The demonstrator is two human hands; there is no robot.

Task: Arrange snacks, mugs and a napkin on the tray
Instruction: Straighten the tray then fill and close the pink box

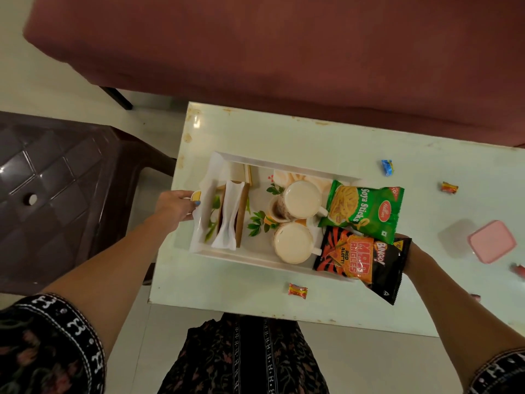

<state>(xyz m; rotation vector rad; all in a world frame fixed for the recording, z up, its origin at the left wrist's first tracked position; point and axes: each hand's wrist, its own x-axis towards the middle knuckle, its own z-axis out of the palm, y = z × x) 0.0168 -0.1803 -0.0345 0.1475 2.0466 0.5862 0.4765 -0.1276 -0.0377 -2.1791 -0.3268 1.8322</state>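
A white rectangular tray [255, 258] lay on the pale green surface [255, 132], its floor printed with green leaves; inside it, from the person's left to right, stood a brown napkin holder [241, 214] with a white napkin [228, 220] folded upright in it, then two cream mugs, the farther mug [302, 199] and the nearer mug [294, 243], just beside each other with handles pointing right; whether the mugs were filled or covered could not be told. At the tray's right end a green packet of soya sticks [366, 213] lay across the rim; a black and orange chips packet [360, 260] lay beside it on the near side, overhanging the tray's corner. The left hand [177, 204] gripped the tray's left end, the thumb curled over the rim near a yellow handle piece [196, 196]. The right hand [410, 253] was largely hidden behind the chips packet at the tray's right end; whether its fingers held anything could not be told. Outside the tray, on the surface, lay a blue wrapped sweet [387, 167], two orange wrapped sweets [297, 290] well apart, and a pink-lidded box [491, 241].
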